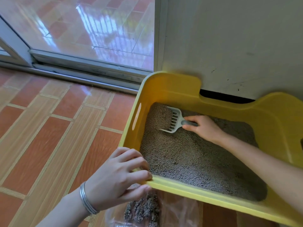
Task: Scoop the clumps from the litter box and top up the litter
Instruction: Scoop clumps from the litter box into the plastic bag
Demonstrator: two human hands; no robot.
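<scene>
Right hand (204,127) fingers wrapped round scoop (172,122) handle, far-left corner of litter box (180,181); left hand (118,176) fingers clamp near rim. Scoop light, stiff; litter (188,154) loose, spills easily.

Glossy floor tiles (62,122), granular litter (188,154)

Two bare forearms and hands, one wrist ringed in metal

The left hand (119,176) has a stack of thin silver bangles (87,200) around its wrist; the right hand (203,128) wears nothing; both forearms are uncovered, no sleeve reaching into view; fingernails short and plain.
</scene>
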